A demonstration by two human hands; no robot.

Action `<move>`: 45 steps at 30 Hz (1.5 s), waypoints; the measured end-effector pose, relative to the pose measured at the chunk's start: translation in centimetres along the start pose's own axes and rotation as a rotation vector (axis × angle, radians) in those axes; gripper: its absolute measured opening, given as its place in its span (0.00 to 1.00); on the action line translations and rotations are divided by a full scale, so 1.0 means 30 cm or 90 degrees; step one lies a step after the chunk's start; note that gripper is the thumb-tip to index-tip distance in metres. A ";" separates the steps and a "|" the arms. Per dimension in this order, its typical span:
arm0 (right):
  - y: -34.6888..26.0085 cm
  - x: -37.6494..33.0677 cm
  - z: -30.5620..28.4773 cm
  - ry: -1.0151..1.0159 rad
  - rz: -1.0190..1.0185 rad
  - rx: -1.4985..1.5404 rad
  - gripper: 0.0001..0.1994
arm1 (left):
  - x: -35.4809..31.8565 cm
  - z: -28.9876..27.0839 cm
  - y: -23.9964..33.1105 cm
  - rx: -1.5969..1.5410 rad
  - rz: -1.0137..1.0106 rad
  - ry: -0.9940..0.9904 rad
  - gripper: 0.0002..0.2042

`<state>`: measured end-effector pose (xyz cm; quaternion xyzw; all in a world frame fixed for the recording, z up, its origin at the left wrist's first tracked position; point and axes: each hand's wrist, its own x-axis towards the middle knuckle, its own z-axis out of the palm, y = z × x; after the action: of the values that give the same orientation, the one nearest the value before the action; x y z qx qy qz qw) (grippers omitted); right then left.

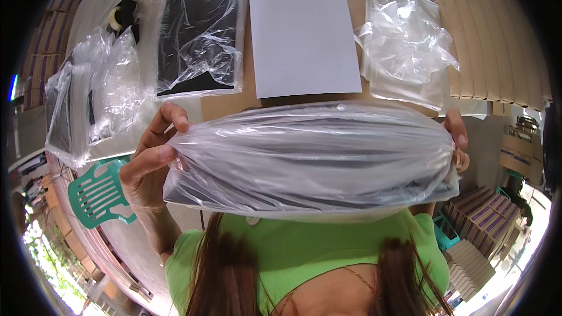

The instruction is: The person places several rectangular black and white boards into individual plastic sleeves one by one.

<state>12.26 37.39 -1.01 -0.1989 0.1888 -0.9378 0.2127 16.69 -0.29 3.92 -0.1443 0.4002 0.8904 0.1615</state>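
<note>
Two hands' fingers, left hand (149, 161), right hand (457, 140), gripping one clear plastic bag (310, 158), one white sheet (301, 29) beyond

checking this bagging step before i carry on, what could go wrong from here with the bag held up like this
1. The left hand and right hand grip only the ends of the clear plastic bag; the thin film might stretch or tear under the dark flat item inside.
2. If the bag's mouth, which cannot be made out here, faces down, the item could slide out.
3. The puffed-up bag hides the table edge, so it could snag the white sheet when lowered.
</note>
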 end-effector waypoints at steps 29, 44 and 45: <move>0.042 -0.050 -0.193 0.274 0.357 -0.226 0.18 | 0.207 -0.228 -0.268 0.333 -0.114 -0.011 0.13; 0.108 -0.084 -0.263 0.328 0.303 -0.334 0.16 | 0.260 -0.168 -0.314 0.434 -0.083 -0.018 0.11; 0.115 -0.094 -0.284 0.350 0.303 -0.356 0.16 | 0.270 -0.193 -0.331 0.425 -0.091 -0.003 0.10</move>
<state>11.86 38.12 -10.60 0.0565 0.5244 -0.7941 0.3021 14.08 2.92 -9.53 -0.1091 0.6582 0.6969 0.2630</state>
